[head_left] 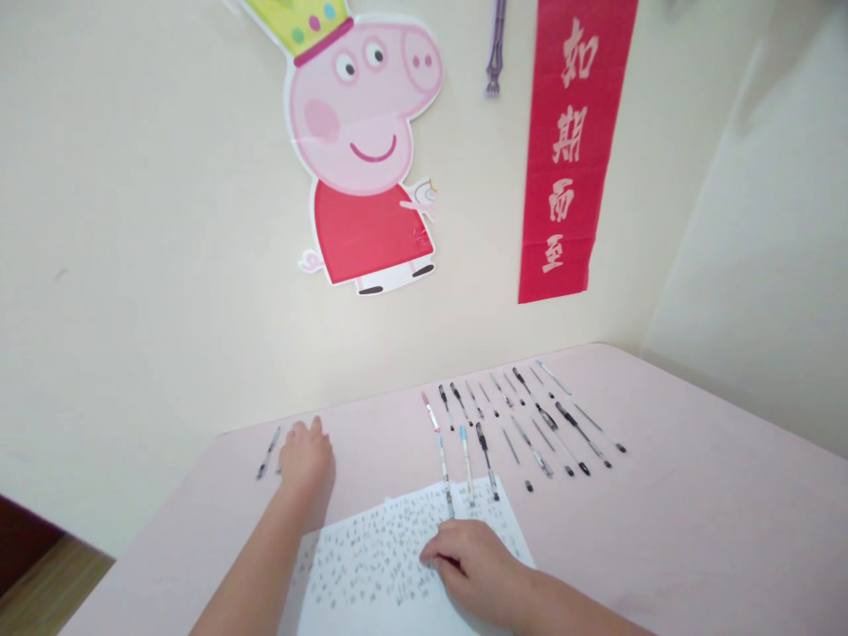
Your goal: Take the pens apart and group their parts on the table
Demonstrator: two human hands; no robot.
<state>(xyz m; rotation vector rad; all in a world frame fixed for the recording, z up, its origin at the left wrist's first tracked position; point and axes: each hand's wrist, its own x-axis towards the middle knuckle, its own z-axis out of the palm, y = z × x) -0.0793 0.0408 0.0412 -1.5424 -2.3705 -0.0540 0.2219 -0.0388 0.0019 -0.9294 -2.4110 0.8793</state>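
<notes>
At ten o'clock on the surface point(669, 539), with the paper as the dial's centre, a grey pen point(268, 453) lay slanted. Just beside it, a sliver of a second pen point(278, 469) showed by the left hand point(306, 452); its fingers were bent downward, and whether they were clamped on that pen could not be told. A careless sideways sweep there might have rolled either pen out of place. The handwritten paper point(388, 558) came next. Toward one o'clock, a blue-topped pen point(444, 470), a pale pen point(467, 468) and a black pen point(486, 459) overlapped its upper edge. The right hand point(475, 561) rested at three o'clock, fingers curled; whether they gripped anything could not be seen. If that hand slid, the paper would probably drag those three askew. Between one and two o'clock lay two rows of slanting pens point(583, 434), spaced so closely that one bump could disturb several neighbours.
</notes>
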